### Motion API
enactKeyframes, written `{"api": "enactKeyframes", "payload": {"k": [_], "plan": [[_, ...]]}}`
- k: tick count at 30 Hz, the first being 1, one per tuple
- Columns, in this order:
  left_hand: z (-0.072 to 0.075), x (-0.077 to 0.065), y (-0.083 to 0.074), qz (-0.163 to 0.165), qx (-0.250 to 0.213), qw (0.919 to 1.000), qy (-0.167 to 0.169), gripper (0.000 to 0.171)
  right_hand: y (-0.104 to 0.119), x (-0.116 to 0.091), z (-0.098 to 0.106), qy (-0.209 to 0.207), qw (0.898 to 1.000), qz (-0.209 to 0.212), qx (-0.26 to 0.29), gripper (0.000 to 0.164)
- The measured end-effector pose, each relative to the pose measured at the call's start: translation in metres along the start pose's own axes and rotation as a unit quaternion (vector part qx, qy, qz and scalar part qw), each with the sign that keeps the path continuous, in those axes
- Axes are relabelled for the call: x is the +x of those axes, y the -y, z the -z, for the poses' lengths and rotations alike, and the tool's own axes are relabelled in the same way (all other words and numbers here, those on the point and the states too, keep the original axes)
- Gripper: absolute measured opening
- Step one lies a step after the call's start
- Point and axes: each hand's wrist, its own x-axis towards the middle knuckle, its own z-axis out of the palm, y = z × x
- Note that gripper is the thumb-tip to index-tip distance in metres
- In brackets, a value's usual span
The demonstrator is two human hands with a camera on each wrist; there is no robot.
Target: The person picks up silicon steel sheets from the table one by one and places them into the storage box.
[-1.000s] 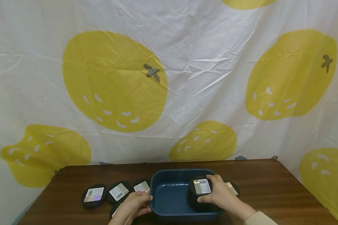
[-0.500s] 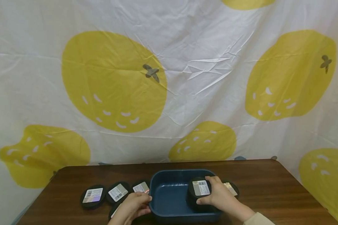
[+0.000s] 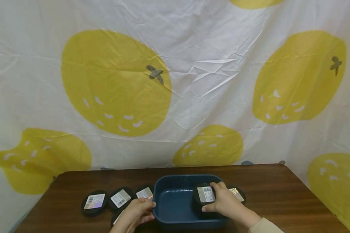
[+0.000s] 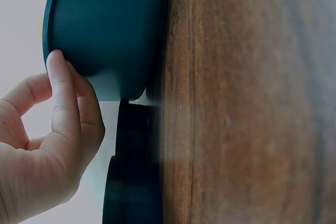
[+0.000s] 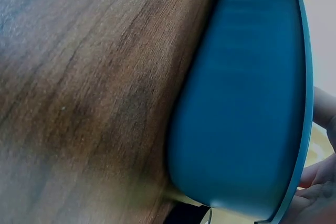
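Observation:
A dark blue rectangular tub (image 3: 175,207) stands on the table. My left hand (image 3: 137,211) pinches its left rim between thumb and fingers; the left wrist view shows the fingertips (image 4: 56,64) on the tub's outer wall. Inside the tub's right half is a round black container (image 3: 206,194) with a silver-and-white barcode label on top. My right hand (image 3: 228,201) grips that container, thumb at the near side and fingers at the far side. In the right wrist view the tub's wall (image 5: 241,108) hides the container, and only part of the hand (image 5: 317,182) shows past the rim.
Several similar black containers stand left of the tub: a far left one (image 3: 94,203), a middle one (image 3: 120,198), one beside the tub (image 3: 144,193), and one partly behind my left hand. Another labelled container (image 3: 237,193) is right of the tub. A lemon-print cloth (image 3: 192,97) hangs behind the table.
The head view has shifted slightly. The container in my right hand sits a touch lower in the tub. My left hand keeps its pinch on the rim.

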Motion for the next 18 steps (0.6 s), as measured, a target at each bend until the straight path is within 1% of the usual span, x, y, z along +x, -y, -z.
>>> {"api": "enactKeyframes", "payload": {"k": [7,18], "plan": [[-0.0003,0.0008,0.0013,0.006,0.0,1.0,-0.006,0.011,-0.0006,0.0001,-0.0019,-0.004,1.0,0.002,-0.003,0.093],[-0.0008,-0.0001,-0.0005,0.002,0.001,1.0,-0.006,0.009,-0.0015,-0.0002,-0.0028,-0.01,1.0,0.01,-0.021,0.093]]}}
